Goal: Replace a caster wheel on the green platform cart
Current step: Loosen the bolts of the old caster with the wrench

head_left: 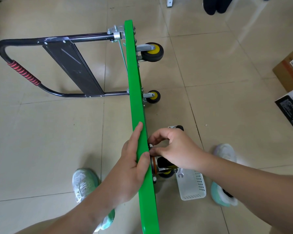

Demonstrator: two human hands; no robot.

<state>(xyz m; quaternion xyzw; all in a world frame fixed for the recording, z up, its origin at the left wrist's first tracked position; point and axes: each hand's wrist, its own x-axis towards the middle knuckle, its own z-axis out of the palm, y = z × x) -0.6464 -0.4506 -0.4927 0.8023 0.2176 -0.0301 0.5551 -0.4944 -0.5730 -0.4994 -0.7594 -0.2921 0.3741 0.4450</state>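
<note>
- Repair work on a tiled floor [57,149]: the green cart [135,102] stands tipped on its long edge. Its handle [24,73] is folded out to the left, and two fitted wheels [152,51] stick out to the right at the far end.
- The left hand [130,168] has its grip wrapped over the upper edge of the deck, thumb on the wheel side, propping the cart upright.
- The right hand [176,149] works at the near caster [164,164], which sits against the underside of the deck. Its grip is a fingertip pinch on a small nut [150,146] at the mounting plate.
- Risk one: the cart looks balanced on a thin edge with only one hand steadying it. A slackened hold could let it fall flat, quite possibly onto the shoes [85,183] on either side.
- Risk two: a nut started by hand at an angle could cross-thread. It could also slip from the fingers and roll away across the tiles.
- Risk three: how many fasteners hold the plate cannot be told. If few, the caster could swing or drop against the working fingers.
- The wrench [180,173] lies in the white basket [193,188] just beside the caster, so final tightening appears not yet done. A wheel left finger-tight would likely work loose under load.
</note>
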